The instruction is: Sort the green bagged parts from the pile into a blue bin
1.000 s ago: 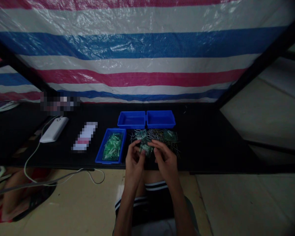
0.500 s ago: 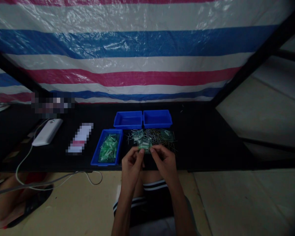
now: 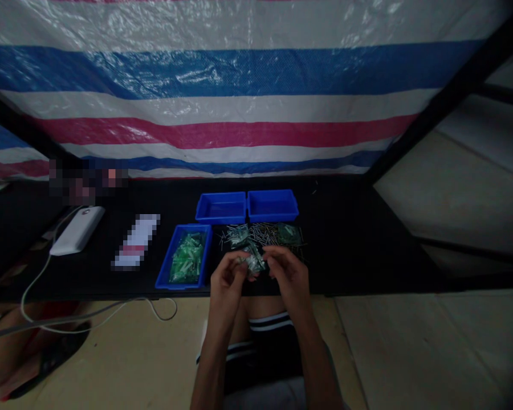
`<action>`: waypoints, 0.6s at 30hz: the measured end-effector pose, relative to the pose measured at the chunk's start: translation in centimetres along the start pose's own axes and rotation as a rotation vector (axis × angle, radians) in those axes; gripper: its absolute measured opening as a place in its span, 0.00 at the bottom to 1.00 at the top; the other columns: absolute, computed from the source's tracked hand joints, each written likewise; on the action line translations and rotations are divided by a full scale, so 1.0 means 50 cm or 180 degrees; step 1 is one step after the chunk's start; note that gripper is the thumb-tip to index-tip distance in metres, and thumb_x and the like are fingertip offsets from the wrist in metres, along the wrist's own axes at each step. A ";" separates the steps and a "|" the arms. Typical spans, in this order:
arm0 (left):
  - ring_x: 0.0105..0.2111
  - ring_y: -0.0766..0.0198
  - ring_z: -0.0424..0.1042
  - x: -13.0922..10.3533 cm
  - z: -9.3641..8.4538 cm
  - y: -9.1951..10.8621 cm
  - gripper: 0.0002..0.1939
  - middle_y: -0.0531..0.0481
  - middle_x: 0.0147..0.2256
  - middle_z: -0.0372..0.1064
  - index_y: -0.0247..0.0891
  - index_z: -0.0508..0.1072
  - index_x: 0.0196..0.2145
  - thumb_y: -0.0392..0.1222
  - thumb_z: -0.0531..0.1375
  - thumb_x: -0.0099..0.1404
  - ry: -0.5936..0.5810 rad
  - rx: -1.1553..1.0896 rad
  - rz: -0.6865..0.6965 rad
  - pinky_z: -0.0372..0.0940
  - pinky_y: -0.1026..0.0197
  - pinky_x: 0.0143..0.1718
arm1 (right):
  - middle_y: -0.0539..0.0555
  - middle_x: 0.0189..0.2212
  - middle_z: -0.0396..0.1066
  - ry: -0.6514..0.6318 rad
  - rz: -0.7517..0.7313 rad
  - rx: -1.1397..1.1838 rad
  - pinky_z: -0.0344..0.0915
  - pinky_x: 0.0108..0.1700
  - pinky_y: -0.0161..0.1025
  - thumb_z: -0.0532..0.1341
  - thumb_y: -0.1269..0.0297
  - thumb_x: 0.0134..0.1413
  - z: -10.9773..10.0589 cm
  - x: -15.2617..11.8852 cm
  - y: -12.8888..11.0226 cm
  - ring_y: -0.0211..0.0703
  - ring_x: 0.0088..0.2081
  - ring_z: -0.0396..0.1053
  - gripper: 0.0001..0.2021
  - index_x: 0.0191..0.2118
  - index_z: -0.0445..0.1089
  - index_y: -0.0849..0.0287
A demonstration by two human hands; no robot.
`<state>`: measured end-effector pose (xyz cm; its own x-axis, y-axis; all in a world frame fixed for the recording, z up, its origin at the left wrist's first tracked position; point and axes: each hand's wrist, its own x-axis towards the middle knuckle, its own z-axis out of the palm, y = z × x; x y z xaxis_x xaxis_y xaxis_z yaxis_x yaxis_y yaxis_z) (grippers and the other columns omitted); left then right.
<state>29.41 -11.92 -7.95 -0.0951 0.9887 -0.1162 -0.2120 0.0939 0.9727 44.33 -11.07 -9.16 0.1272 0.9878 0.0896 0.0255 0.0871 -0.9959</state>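
Note:
A small clear plastic bag (image 3: 255,262), greenish and crinkled, is between my hands just above the table's front edge. My left hand (image 3: 227,280) pinches the bag's left side between thumb and fingers. At its right edge, the closed fingertips of my right hand (image 3: 289,274) pinch the bag; the exact contact is small and dim. Beyond my fingers lies a loose pile of thin metal pins or screws (image 3: 263,232), some silvery and some brassy. One filled bag (image 3: 238,233) sits on the pile's left part, another bag (image 3: 289,233) on its right.
A blue tray (image 3: 164,267) holding several green-tinted bags stands left of my hands. Two more blue trays (image 3: 221,208) sit side by side behind the pile. Further left are a white device (image 3: 77,230) with a cable and a blurred flat item (image 3: 135,242). Someone's leg (image 3: 12,347) shows lower left.
The bag, earlier spread flat between both hands, is now tilted and crumpled. My right hand has shifted slightly right and its fingers have changed position.

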 end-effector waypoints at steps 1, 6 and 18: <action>0.31 0.65 0.77 0.000 0.000 -0.002 0.14 0.50 0.35 0.78 0.38 0.74 0.45 0.48 0.67 0.67 -0.0021 0.0015 0.0048 0.71 0.64 0.35 | 0.52 0.35 0.78 0.0001 0.0035 -0.0049 0.68 0.34 0.35 0.63 0.57 0.64 0.001 -0.001 0.004 0.40 0.32 0.71 0.13 0.49 0.78 0.55; 0.32 0.64 0.79 0.001 0.006 -0.010 0.33 0.49 0.41 0.80 0.45 0.61 0.64 0.46 0.68 0.66 -0.0087 -0.0152 0.0051 0.71 0.64 0.33 | 0.50 0.29 0.74 -0.0178 0.0125 -0.0269 0.67 0.33 0.36 0.65 0.57 0.63 0.007 -0.006 0.019 0.39 0.29 0.70 0.12 0.47 0.78 0.57; 0.60 0.50 0.71 -0.002 -0.008 -0.013 0.08 0.41 0.60 0.72 0.41 0.81 0.42 0.44 0.67 0.67 -0.0200 0.0520 0.0530 0.70 0.56 0.53 | 0.48 0.21 0.69 0.0082 0.0094 0.0091 0.62 0.27 0.34 0.63 0.58 0.62 -0.008 -0.011 -0.004 0.37 0.23 0.65 0.10 0.36 0.80 0.57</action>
<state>29.18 -12.12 -8.64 -0.0538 0.9970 0.0564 -0.0378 -0.0585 0.9976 44.65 -11.68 -9.00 0.1529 0.9864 0.0601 -0.0069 0.0619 -0.9981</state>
